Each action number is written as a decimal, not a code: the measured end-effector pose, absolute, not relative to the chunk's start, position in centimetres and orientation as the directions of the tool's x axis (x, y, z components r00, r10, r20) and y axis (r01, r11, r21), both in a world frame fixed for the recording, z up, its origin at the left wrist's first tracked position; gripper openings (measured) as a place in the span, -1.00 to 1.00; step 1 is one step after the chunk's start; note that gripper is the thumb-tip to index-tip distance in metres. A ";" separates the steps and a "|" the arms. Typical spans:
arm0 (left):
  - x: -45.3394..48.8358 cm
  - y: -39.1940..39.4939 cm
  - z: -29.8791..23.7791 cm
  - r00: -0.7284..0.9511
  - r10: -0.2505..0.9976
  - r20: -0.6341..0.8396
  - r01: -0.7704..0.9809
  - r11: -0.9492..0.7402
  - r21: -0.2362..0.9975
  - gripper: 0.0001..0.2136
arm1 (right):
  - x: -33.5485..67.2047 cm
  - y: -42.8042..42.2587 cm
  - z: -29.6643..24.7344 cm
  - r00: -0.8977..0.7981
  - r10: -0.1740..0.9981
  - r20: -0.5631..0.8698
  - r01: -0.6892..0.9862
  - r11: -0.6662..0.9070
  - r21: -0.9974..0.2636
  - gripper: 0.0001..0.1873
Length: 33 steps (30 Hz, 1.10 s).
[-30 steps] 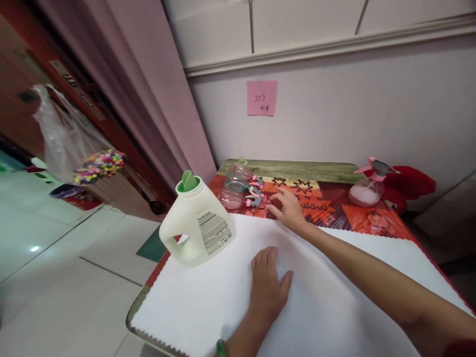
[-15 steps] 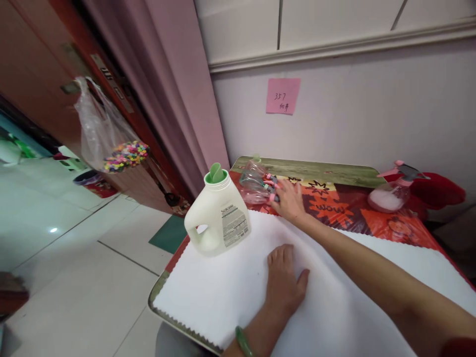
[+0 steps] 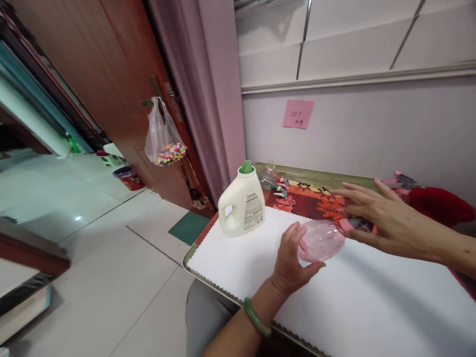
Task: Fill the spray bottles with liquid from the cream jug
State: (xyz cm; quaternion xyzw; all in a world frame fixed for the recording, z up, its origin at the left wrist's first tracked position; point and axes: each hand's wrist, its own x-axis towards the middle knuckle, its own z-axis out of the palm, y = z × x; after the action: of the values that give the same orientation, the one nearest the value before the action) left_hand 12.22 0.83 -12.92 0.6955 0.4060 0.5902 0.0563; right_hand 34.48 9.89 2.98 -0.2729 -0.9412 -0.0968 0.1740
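A clear pink spray bottle [image 3: 323, 241] lies on its side between my hands, just over the white tabletop sheet [image 3: 230, 267]. My right hand [image 3: 386, 218] holds it at the neck and dark grey trigger head, thumb below and other fingers stretched out. My left hand [image 3: 292, 260], with a green bangle at the wrist, curls its fingers against the bottle's base, the thumb standing apart below. Left of them an off-white detergent jug [image 3: 243, 206] stands upright, something green in its open mouth. Behind it lie other clear spray bottles [image 3: 271, 179] with grey and pink heads.
At the back right, behind my right hand, are another pink-and-grey spray head [image 3: 403, 182] and a red object [image 3: 442, 206]. A plastic bag of colourful bits [image 3: 167, 144] hangs from the door handle. A pink note [image 3: 298, 114] sticks to the wall.
My right hand has brought a pink spray bottle from the back group toward the front right. My left hand has risen from the sheet to the bottle's base. The view has shifted.
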 end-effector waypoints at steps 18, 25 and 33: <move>8.4 -4.6 -8.7 0.269 0.318 0.909 0.774 -0.633 -0.008 -0.28 | 24.0 2.8 -2.2 -0.197 0.955 -0.220 -0.594 -0.295 -0.749 -0.56; 10.2 -5.2 -7.5 -0.028 0.997 0.076 -0.168 -0.079 0.983 -0.40 | 24.6 1.6 -1.4 -0.310 0.950 0.027 -0.597 -0.172 -0.784 -0.57; 11.5 -5.5 -7.1 -0.239 0.971 -0.001 -0.210 -0.050 0.976 -0.20 | 25.2 2.2 -0.8 -0.006 1.000 0.013 -0.393 0.010 -0.920 -0.59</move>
State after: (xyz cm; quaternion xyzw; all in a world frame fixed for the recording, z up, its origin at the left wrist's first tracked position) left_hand 11.49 -5.46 -7.12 0.3857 0.4933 0.6135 0.4812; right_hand 25.24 2.20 -0.80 -0.3846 -0.3946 0.5893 0.5909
